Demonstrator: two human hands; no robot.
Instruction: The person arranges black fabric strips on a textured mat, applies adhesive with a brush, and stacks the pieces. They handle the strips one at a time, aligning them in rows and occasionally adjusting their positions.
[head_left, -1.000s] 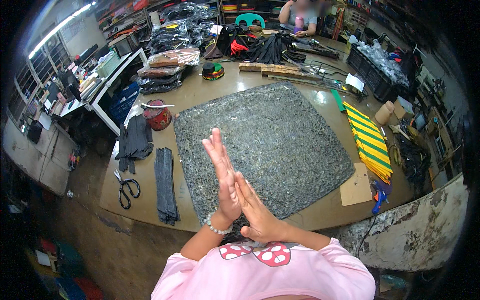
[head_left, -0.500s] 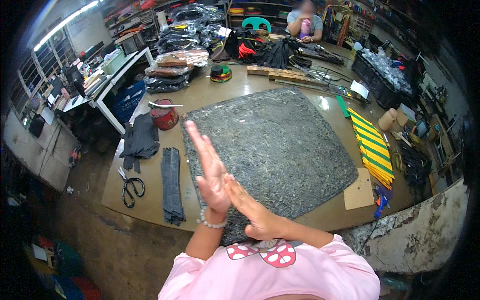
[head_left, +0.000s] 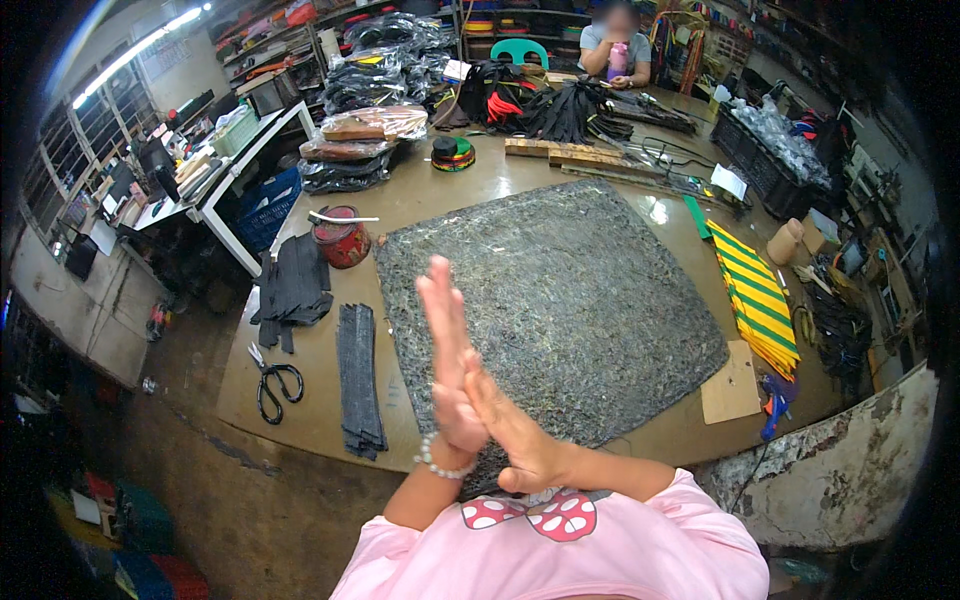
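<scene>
Above the near edge of a grey speckled felt mat (head_left: 570,300), my two hands touch each other. My left hand (head_left: 452,370) points up and away with its fingers stretched out, and a beaded bracelet (head_left: 443,458) circles its wrist. Against its palm side lie the straight fingers of my right hand (head_left: 515,425), which comes in from the right. Neither hand shows anything held. Left of the mat are a bundle of dark strips (head_left: 360,380), a second stack of black pieces (head_left: 295,290), black-handled scissors (head_left: 272,385) and a red can (head_left: 342,240) with a white stick across it.
To the right lie yellow-and-green striped strips (head_left: 750,290), a brown card (head_left: 731,385) and a blue glue gun (head_left: 775,405). Wooden bars (head_left: 580,158), black strips and plastic-wrapped piles (head_left: 365,135) fill the far side. A person (head_left: 615,50) sits there holding a pink bottle.
My hands have shifted a little to the right and stay in contact, with my left fingers turned more upright. The whole view has shifted slightly; the things on the table keep their places.
</scene>
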